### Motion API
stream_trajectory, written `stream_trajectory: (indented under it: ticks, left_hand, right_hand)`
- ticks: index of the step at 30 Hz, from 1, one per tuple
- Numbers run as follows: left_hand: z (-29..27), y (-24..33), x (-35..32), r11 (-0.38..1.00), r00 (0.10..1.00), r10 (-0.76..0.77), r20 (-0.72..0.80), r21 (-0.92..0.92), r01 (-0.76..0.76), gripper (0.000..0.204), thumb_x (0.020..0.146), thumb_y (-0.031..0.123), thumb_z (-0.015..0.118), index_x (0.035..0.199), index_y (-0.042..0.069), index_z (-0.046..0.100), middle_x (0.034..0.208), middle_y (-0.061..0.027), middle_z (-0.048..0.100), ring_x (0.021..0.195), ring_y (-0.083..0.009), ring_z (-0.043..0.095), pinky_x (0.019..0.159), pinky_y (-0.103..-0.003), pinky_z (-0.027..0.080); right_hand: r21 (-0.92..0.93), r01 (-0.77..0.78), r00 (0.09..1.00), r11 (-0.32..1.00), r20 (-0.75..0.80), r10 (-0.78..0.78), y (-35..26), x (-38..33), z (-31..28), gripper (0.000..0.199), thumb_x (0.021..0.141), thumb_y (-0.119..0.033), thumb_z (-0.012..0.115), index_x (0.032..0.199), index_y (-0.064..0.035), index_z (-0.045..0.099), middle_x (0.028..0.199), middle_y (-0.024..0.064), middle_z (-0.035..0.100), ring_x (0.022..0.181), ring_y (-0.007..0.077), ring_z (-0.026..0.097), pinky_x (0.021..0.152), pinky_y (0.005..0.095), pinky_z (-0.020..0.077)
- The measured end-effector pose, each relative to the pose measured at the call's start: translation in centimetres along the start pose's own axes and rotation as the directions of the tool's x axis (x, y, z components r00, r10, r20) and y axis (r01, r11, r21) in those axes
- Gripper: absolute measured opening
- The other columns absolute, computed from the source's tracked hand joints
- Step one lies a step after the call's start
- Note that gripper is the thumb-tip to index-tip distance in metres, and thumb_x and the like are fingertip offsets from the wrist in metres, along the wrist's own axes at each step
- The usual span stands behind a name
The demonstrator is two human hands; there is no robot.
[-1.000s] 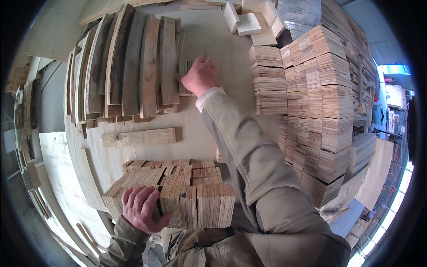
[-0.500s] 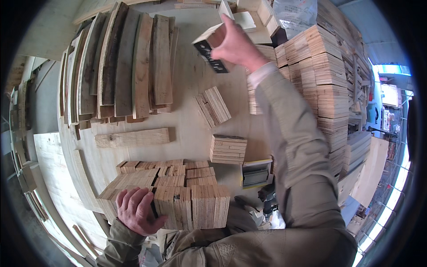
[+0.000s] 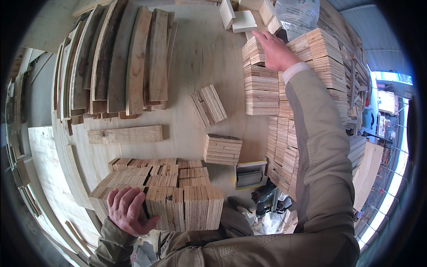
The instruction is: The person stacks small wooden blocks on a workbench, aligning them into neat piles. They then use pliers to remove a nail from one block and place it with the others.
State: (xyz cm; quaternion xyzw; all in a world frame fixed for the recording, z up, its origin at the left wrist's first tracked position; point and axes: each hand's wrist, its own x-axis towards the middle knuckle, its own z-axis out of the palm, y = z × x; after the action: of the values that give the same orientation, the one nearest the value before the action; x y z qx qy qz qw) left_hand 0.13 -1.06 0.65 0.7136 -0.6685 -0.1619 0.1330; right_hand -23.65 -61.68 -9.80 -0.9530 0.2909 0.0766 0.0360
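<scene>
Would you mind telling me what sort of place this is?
Most likely a woodworking shop: stacks of cut plywood blocks crowd a plywood workbench, weathered planks lie in a row, and a power tool sits near the edge.

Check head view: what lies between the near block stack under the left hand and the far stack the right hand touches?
Head view: two loose plywood blocks on bare table.

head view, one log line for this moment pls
left hand: resting on near plywood block stack | right hand: on top of far block stack | workbench
</scene>
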Motion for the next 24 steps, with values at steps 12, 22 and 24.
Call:
stream_trajectory:
  ticks: [12, 22, 24]
  left_hand:
    - [0.1, -0.1, -0.2, 1.000, 1.000, -0.001, -0.002, 0.000, 0.001, 0.076, 0.085, 0.059, 0.082, 0.139, 0.010, 0.062, 0.132, -0.0138, 0.067, 0.119, -0.0376, 0.067, 0.109, -0.062, 0.043]
    - [-0.1, 0.0, -0.2, 1.000, 1.000, -0.006, 0.019, -0.003, 0.006, 0.077, 0.086, 0.060, 0.081, 0.140, 0.008, 0.062, 0.133, -0.0145, 0.067, 0.118, -0.0380, 0.068, 0.108, -0.063, 0.043]
    - [0.0, -0.1, -0.2, 1.000, 1.000, 0.001, 0.010, -0.001, -0.001, 0.078, 0.087, 0.060, 0.081, 0.141, 0.008, 0.062, 0.133, -0.0148, 0.067, 0.118, -0.0385, 0.068, 0.108, -0.063, 0.044]
  right_hand:
    - [0.005, -0.084, 0.993, 0.996, 0.082, 0.083, -0.2, 0.5, 0.7, 0.088, 0.085, 0.006, 0.068, 0.167, -0.0095, 0.039, 0.161, 0.0151, 0.049, 0.153, 0.0371, 0.047, 0.124, 0.0522, 0.0421]
    - [-0.016, -0.122, 0.986, 0.992, 0.116, 0.123, 0.1, 1.0, 0.9, 0.093, 0.086, 0.003, 0.069, 0.171, -0.0105, 0.034, 0.165, 0.0151, 0.046, 0.155, 0.0379, 0.044, 0.124, 0.0540, 0.0414]
    - [-0.078, -0.147, 0.978, 0.986, 0.138, 0.156, -0.3, 1.1, 0.5, 0.092, 0.088, 0.002, 0.068, 0.172, -0.0115, 0.032, 0.167, 0.0151, 0.045, 0.156, 0.0382, 0.043, 0.125, 0.0551, 0.0397]
